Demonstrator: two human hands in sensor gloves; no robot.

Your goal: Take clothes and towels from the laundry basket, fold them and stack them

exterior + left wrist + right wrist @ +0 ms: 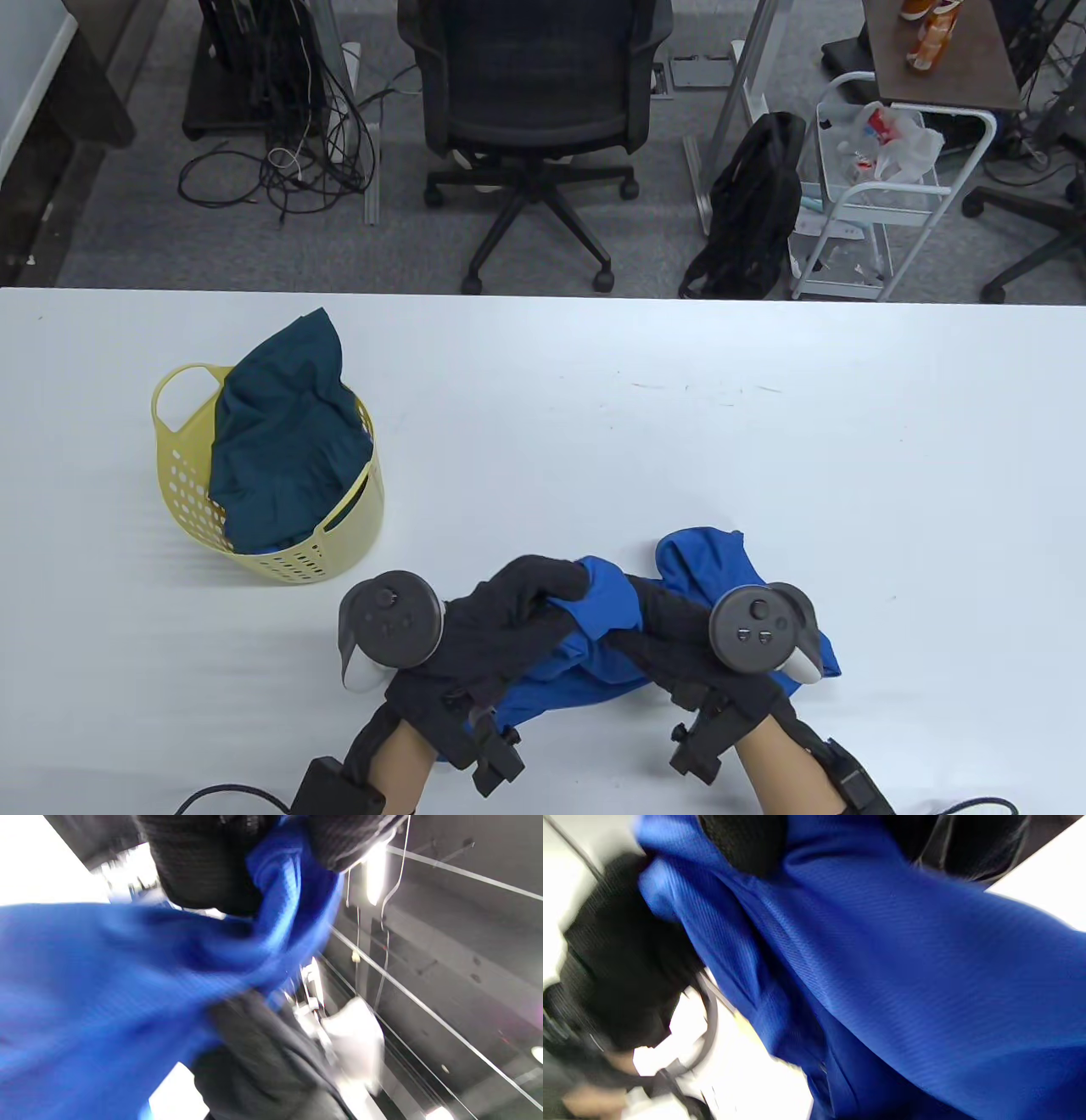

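A bright blue garment [611, 611] is bunched up near the front edge of the white table [679, 424], between my two hands. My left hand [530, 598] grips a fold of it with curled fingers. My right hand [657, 632] also clutches the blue cloth, close beside the left. In the left wrist view the blue garment [106, 984] fills the lower left, held by black gloved fingers [203, 866]. Across most of the right wrist view spreads the same blue garment [882, 963]. A yellow perforated laundry basket [280, 509] stands at the left, holding a dark teal garment [284, 433].
Beyond the table's far edge stand a black office chair [534, 119], a black backpack [755, 204] and a white wire cart [882, 187]. Cables [288, 153] lie on the carpet at the back left. The basket is about a hand's width left of my left hand.
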